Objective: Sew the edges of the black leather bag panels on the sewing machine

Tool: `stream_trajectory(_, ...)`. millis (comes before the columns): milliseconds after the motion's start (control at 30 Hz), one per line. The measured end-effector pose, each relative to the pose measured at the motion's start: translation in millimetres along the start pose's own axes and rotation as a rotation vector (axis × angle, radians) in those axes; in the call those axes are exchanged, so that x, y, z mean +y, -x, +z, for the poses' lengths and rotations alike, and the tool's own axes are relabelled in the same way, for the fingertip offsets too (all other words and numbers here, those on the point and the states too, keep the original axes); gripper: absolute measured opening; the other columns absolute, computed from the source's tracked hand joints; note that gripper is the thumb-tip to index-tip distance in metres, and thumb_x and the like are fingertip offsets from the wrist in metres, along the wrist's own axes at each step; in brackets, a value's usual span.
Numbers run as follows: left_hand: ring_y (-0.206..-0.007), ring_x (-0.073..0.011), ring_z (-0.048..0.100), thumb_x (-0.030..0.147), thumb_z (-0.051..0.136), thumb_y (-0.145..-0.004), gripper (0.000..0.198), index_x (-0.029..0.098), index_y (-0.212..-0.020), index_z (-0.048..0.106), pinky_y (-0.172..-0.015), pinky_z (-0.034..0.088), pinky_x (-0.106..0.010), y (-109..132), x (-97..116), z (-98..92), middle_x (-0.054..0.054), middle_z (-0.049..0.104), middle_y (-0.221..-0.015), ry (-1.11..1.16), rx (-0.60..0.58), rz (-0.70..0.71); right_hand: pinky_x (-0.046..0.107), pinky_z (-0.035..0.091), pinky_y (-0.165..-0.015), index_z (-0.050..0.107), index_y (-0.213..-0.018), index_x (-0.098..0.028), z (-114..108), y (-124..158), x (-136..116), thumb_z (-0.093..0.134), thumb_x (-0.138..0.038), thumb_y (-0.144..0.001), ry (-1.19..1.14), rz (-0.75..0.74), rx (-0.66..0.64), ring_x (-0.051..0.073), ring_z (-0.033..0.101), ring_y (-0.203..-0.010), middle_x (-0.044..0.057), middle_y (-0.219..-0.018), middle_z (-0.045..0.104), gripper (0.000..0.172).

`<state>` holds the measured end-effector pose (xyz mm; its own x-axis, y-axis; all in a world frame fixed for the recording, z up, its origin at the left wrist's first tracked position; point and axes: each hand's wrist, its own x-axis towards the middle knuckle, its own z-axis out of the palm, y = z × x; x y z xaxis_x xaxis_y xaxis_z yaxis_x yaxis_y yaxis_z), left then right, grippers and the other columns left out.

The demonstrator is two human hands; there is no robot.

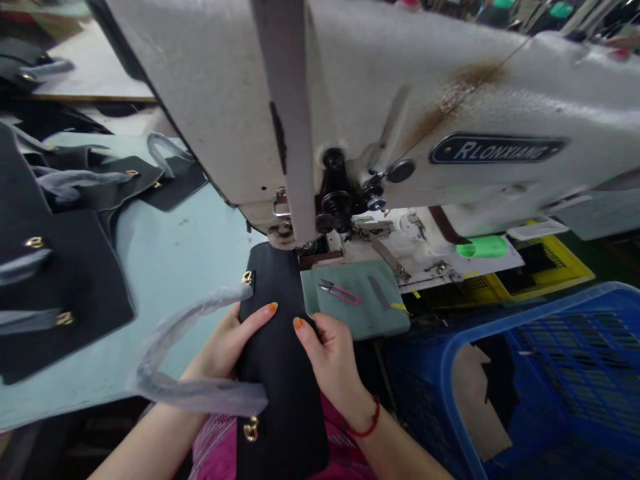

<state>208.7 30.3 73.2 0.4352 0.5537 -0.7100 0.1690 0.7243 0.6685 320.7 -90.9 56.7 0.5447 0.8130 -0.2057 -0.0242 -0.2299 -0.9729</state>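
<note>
A black bag panel (pixel 280 373) lies lengthwise in front of me, its far end by the needle area of the sewing machine (pixel 220 107). Gold rings join a plastic-wrapped handle (pixel 165 380) to the panel's left side. My left hand (pixel 227 343) grips the left edge, thumb on top and fingers hidden beneath. On the right edge, my right hand (pixel 327 353) pinches the panel between thumb and curled fingers. Pink thread snips (pixel 340 292) rest on a small green plate (pixel 360 317) beyond my right hand.
More black bag panels (pixel 95 267) with wrapped handles lie at the left on the pale table (pixel 150 267). A blue plastic basket (pixel 450 360) with scraps inside stands at the right. Behind it are a yellow crate (pixel 570 260) and a green cylinder (pixel 487 247).
</note>
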Motion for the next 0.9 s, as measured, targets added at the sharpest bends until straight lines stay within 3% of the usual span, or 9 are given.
stream_trajectory(133, -0.063, -0.0269, 0.074, 0.031, 0.071, -0.083, 0.036, 0.017, -0.116, 0.068, -0.056, 0.063, -0.035, 8, 6, 10.2, -0.010, 0.079, -0.084, 0.144, -0.002, -0.195, 0.024, 0.025, -0.052, 0.043, -0.062, -0.017, 1, -1, -2, 0.057, -0.047, -0.092, -0.147, 0.074, -0.013, 0.010, 0.032, -0.060, -0.003, -0.062, 0.037, 0.044)
stream_trajectory(200, -0.062, -0.0265, 0.074, 0.031, 0.065, -0.087, 0.037, 0.016, -0.122, 0.066, -0.058, 0.063, -0.036, 11, 7, 14.7, -0.010, 0.078, -0.082, 0.194, -0.002, -0.227, 0.023, 0.027, -0.053, 0.045, -0.064, -0.017, 1, -1, -1, 0.058, -0.049, -0.090, -0.189, 0.108, -0.016, 0.010, 0.032, -0.060, -0.002, -0.063, 0.038, 0.043)
stream_trajectory(367, -0.063, -0.0269, 0.075, 0.024, 0.064, -0.089, 0.042, 0.016, -0.130, 0.061, -0.064, 0.064, -0.039, 10, 7, 14.4, -0.011, 0.079, -0.083, 0.197, -0.021, -0.192, 0.023, 0.028, -0.053, 0.049, -0.065, -0.016, -1, 0, 2, 0.059, -0.051, -0.089, -0.187, 0.135, -0.017, 0.010, 0.034, -0.061, -0.002, -0.064, 0.039, 0.044)
stream_trajectory(900, -0.057, -0.0275, 0.073, 0.026, 0.077, -0.076, 0.052, 0.018, -0.126, 0.065, -0.054, 0.062, -0.037, -16, 18, 8.1, -0.009, 0.078, -0.083, 0.138, -0.051, -0.089, 0.023, 0.028, -0.053, 0.048, -0.064, -0.017, 4, -28, -2, 0.063, -0.051, -0.085, -0.240, 0.164, 0.004, 0.010, 0.034, -0.060, -0.002, -0.063, 0.040, 0.043)
